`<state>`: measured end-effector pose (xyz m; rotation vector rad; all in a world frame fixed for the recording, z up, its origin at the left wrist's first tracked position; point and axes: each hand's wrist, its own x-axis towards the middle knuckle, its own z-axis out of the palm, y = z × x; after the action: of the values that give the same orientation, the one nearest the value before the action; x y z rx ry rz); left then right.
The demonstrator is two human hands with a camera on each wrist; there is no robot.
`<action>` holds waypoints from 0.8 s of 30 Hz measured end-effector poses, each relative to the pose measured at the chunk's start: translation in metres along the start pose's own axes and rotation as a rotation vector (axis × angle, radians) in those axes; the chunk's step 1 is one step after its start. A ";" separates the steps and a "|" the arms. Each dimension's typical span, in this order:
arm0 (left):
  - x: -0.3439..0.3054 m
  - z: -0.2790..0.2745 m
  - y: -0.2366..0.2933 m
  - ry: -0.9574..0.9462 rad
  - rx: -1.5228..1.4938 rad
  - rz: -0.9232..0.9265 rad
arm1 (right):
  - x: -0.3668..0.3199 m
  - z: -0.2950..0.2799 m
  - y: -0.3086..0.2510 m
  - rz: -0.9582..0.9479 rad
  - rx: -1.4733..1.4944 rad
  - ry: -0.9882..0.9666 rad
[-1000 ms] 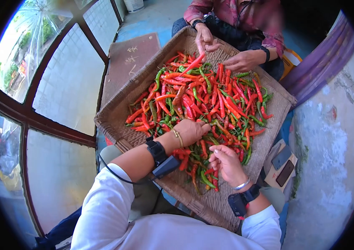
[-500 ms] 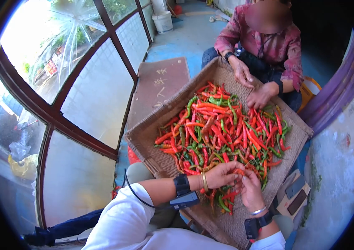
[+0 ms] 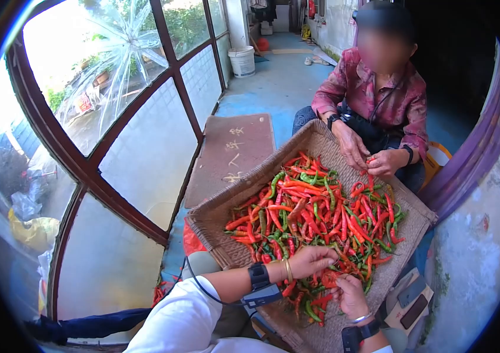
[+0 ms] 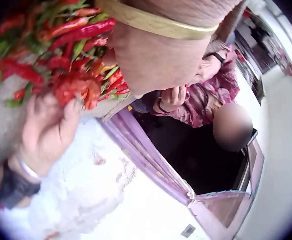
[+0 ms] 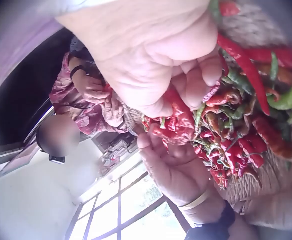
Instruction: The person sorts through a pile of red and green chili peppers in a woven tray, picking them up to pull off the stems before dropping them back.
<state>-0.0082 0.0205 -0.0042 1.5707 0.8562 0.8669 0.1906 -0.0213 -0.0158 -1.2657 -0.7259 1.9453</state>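
Observation:
Several red and green chili peppers [image 3: 306,206] lie heaped in a square woven basket [image 3: 417,220]. My right hand [image 3: 353,299] holds a wrinkled red chili pepper [image 3: 329,277] between thumb and fingers, low over the near part of the heap. In the right wrist view, the red chili pepper [image 5: 178,122] hangs below the right hand's fingers. Just beyond it is my left hand [image 3: 309,262], fingers loosely bent, with thumb and fingertips apart. The right wrist view shows the left hand [image 5: 178,172] behind the chili pepper, partly covered by it.
Across the basket, a seated person [image 3: 373,100] handles a red pepper with both hands. Two phones [image 3: 413,294] lie on a box right of the basket, by the wall. A brown board [image 3: 229,156] lies on the left, next to framed windows [image 3: 144,159]. A white bucket [image 3: 242,62] stands farther back.
My hands met at a red chili pepper half a second ago; now the left has drawn apart and the right holds it. The other person's hands have come together on a pepper. The head view has tilted up.

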 end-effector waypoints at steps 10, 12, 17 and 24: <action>0.023 -0.026 -0.022 -0.024 1.239 0.170 | 0.004 -0.004 -0.019 -0.191 0.404 -0.077; 0.022 -0.028 -0.023 -0.080 1.355 0.117 | 0.003 -0.003 -0.011 -0.118 0.394 -0.160; 0.026 -0.027 -0.030 -0.143 1.353 0.036 | 0.002 0.001 -0.006 -0.030 0.313 -0.141; 0.023 -0.029 -0.034 -0.055 1.299 -0.061 | 0.002 0.000 0.003 0.038 0.297 -0.122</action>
<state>-0.0255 0.0588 -0.0317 2.6008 1.5597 0.1218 0.1894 -0.0216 -0.0194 -0.9941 -0.4520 2.0854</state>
